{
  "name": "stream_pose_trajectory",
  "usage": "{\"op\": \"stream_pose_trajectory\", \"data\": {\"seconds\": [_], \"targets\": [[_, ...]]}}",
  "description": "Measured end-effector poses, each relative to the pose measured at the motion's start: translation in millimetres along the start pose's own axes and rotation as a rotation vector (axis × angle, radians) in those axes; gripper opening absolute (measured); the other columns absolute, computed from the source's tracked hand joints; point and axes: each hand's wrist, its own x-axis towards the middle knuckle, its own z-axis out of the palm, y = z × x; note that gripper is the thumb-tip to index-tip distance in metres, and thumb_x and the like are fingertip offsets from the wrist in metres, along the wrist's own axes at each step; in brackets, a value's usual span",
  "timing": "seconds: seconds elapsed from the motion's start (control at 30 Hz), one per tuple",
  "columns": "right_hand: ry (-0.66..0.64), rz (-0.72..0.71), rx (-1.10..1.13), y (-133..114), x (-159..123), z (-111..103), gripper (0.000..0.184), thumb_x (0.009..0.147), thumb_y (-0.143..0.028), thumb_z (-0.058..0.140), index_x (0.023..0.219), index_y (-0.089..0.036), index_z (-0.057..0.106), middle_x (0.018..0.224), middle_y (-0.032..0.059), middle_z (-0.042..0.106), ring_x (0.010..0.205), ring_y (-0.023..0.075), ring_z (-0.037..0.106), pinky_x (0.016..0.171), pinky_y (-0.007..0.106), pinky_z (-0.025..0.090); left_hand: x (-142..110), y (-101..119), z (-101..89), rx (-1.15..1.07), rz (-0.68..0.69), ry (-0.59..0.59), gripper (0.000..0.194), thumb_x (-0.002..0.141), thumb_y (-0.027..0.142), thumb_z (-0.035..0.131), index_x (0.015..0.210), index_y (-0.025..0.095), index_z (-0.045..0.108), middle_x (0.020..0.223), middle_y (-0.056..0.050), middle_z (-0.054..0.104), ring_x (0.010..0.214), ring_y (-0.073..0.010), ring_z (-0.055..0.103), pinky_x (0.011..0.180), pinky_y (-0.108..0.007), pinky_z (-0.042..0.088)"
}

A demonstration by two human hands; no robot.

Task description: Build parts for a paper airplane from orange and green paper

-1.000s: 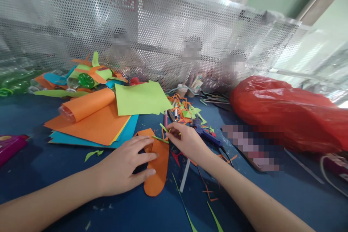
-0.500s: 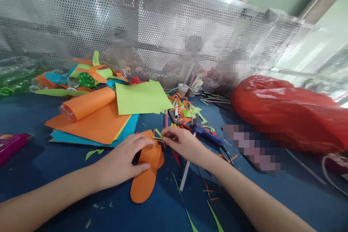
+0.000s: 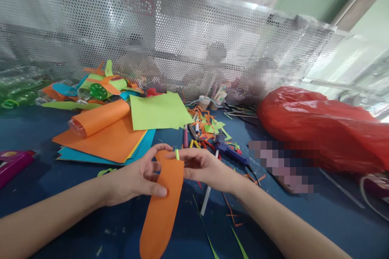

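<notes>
My left hand (image 3: 138, 180) pinches the top of a long rounded orange paper cutout (image 3: 161, 210) and holds it up off the blue table (image 3: 304, 226), its lower end hanging toward me. My right hand (image 3: 205, 168) meets it at the top edge, its fingers pinched on a small green paper strip (image 3: 177, 154) that stands against the orange piece. Both hands are closed in pinches.
Orange, green and blue paper sheets (image 3: 103, 137) lie stacked behind the hands, with a rolled orange sheet (image 3: 97, 118). Pens, scraps and a blue glue gun (image 3: 229, 151) lie to the right, then a red plastic bag (image 3: 322, 129). A perforated metal screen (image 3: 170, 36) backs the table. A pink object (image 3: 12, 162) sits far left.
The orange cutout lay flat under my left hand; now it is lifted off the table and hangs from my fingers. My right hand brought the green strip to its top edge.
</notes>
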Motion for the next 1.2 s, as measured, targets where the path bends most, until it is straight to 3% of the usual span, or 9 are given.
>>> {"op": "stream_pose_trajectory", "data": {"seconds": [0.13,0.3,0.4,0.5,0.63,0.8,0.93,1.03,1.2], "targets": [[-0.048,0.006,0.043,2.0,-2.1,3.3,0.038,0.070,-0.041,0.075,0.100,-0.020,0.066,0.081,0.0000,0.066,0.072,0.0114,0.062,0.073,0.027,0.051,-0.2,-3.0,-1.7,-0.016,-0.066,-0.086,0.088,0.063,0.016,0.081,0.129,0.037,0.026,0.103,0.001,0.059,0.088,-0.0134,0.063,0.075,-0.027,0.048],[-0.136,0.004,0.064,0.1,-5.2,5.2,0.039,0.073,-0.036,0.074,0.108,-0.021,0.064,0.099,0.0034,0.065,0.087,0.0136,0.062,0.083,0.029,0.049,-2.4,-7.2,-3.6,-0.023,-0.093,-0.149,0.098,0.062,0.017,0.082,0.134,0.036,0.019,0.100,0.000,0.061,0.096,-0.0168,0.062,0.085,-0.036,0.047],[-0.144,0.019,0.041,-3.5,-5.5,5.2,0.025,0.074,-0.034,0.073,0.092,-0.017,0.066,0.090,0.0021,0.064,0.077,0.0113,0.061,0.077,0.027,0.049,-2.3,-7.8,-1.6,0.000,-0.107,-0.151,0.097,0.060,0.018,0.084,0.132,0.040,0.023,0.103,0.000,0.059,0.088,-0.0166,0.065,0.080,-0.036,0.048],[-0.070,0.047,-0.027,-6.9,-4.0,2.7,0.026,0.073,-0.037,0.073,0.077,-0.014,0.061,0.071,-0.0019,0.059,0.063,0.0089,0.055,0.065,0.023,0.046,-0.7,-4.0,3.1,0.009,-0.065,-0.035,0.077,0.064,0.028,0.082,0.126,0.034,0.036,0.109,-0.003,0.058,0.094,-0.0191,0.063,0.084,-0.036,0.047],[-0.049,0.147,-0.233,-9.9,-3.2,-1.7,0.033,0.071,-0.042,0.073,0.069,-0.014,0.056,0.062,-0.0058,0.045,0.057,0.0066,0.040,0.054,0.020,0.033,-0.1,3.2,6.7,0.053,0.003,0.097,0.049,0.079,0.059,0.058,0.108,0.019,0.056,0.106,-0.009,0.059,0.100,-0.0231,0.057,0.088,-0.037,0.044],[-0.016,0.156,-0.479,-7.8,-2.8,-4.5,0.029,0.078,-0.040,0.066,0.068,-0.015,0.056,0.060,-0.0061,0.040,0.055,0.0071,0.034,0.050,0.021,0.028,-0.8,3.1,5.2,0.362,-0.049,0.205,0.032,0.077,0.034,0.070,0.103,0.021,0.056,0.088,0.001,0.059,0.085,-0.0137,0.056,0.073,-0.024,0.042],[0.131,0.049,-0.645,-6.9,-1.0,-8.0,0.027,0.086,-0.032,0.055,0.105,-0.015,0.063,0.075,-0.0005,0.055,0.066,0.0116,0.047,0.061,0.023,0.038,1.3,-0.7,5.1,0.277,-0.047,0.219,0.027,0.080,0.031,0.065,0.097,0.022,0.045,0.090,0.002,0.059,0.082,-0.0128,0.058,0.068,-0.023,0.044],[0.151,0.011,-0.796,-9.0,-1.5,-8.9,0.030,0.092,-0.028,0.044,0.114,-0.016,0.061,0.085,0.0033,0.060,0.073,0.0139,0.051,0.067,0.025,0.041,3.0,-3.8,4.1,0.317,-0.059,0.225,0.028,0.080,0.029,0.062,0.095,0.023,0.040,0.088,0.003,0.057,0.079,-0.0133,0.058,0.066,-0.025,0.045],[0.052,0.051,-0.843,-6.7,-3.8,-3.1,0.027,0.082,-0.024,0.062,0.108,-0.018,0.060,0.074,-0.0019,0.058,0.065,0.0112,0.051,0.060,0.022,0.040,1.4,-6.4,6.3,0.848,0.026,0.309,0.034,0.075,0.020,0.062,0.103,0.024,0.044,0.077,0.005,0.048,0.062,-0.0112,0.050,0.058,-0.025,0.040]]}}
